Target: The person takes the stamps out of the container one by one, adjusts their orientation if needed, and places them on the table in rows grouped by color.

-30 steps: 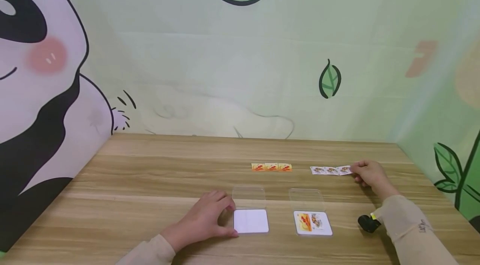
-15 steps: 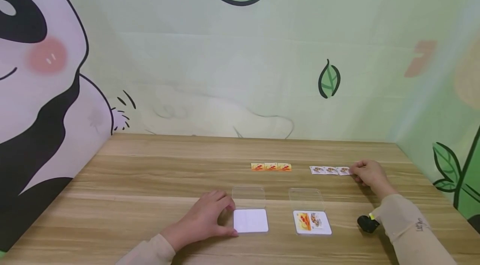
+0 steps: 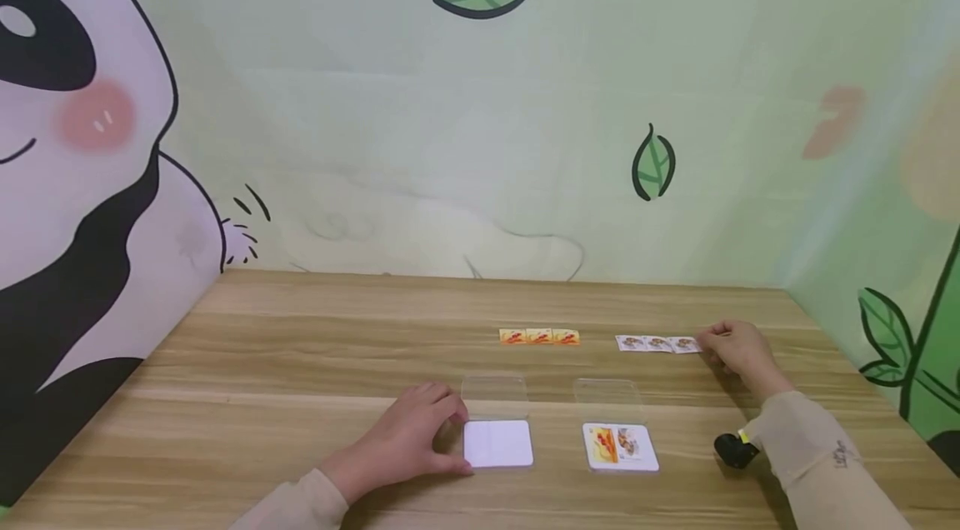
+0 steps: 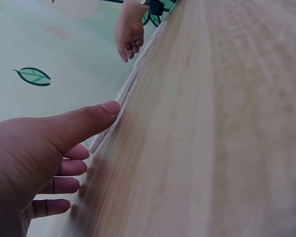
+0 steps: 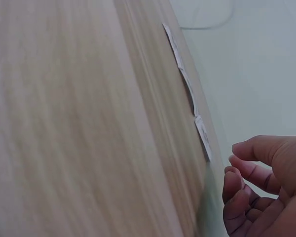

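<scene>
Wood-grain tabletop (image 3: 360,309): blank card (image 3: 498,443) is touched by spread left hand (image 3: 412,434); rightward beyond it, picture slips (image 3: 657,343), likely light, bendable, edge-liftable, are neared by curled right hand (image 3: 741,353), grip unconfirmed.

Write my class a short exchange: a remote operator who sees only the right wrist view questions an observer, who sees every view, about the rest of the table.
Operator: I see the right hand near one end of a row of white pieces. Where is the left hand?
Observer: It touches the left edge of a blank white panel.
Operator: Is there any panel with pictures on it?
Observer: Yes, the picture panel, to the right of the blank one, has two pictures side by side.
</scene>
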Demonstrator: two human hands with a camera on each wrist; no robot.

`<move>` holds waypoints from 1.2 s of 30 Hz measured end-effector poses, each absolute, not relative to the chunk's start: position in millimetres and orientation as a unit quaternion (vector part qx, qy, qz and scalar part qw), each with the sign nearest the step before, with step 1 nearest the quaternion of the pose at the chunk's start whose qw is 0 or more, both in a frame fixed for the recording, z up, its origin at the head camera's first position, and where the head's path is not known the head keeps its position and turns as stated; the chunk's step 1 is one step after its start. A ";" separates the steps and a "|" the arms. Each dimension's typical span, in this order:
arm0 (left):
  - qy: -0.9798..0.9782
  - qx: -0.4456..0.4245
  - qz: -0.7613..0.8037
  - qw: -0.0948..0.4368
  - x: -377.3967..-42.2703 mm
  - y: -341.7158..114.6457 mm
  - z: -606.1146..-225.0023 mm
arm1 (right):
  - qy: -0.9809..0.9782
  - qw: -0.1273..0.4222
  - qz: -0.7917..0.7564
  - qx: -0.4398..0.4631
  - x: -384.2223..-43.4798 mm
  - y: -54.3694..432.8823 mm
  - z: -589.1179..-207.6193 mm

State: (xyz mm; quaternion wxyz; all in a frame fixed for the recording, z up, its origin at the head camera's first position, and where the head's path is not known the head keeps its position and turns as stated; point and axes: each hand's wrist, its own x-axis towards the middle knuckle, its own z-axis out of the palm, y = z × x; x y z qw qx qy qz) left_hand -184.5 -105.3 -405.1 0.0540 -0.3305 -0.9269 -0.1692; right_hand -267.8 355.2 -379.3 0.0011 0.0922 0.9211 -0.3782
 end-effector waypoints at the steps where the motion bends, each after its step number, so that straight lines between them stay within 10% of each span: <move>1: -0.927 -0.331 -0.170 0.053 -184.5 -105.1 -404.9 | 0.922 -0.001 -0.377 0.089 -266.9 355.0 -378.3; 36: -0.911 -0.330 -0.197 0.148 -181.5 -90.1 -372.4 | 0.932 -0.114 -0.341 -0.031 -213.2 316.9 -339.7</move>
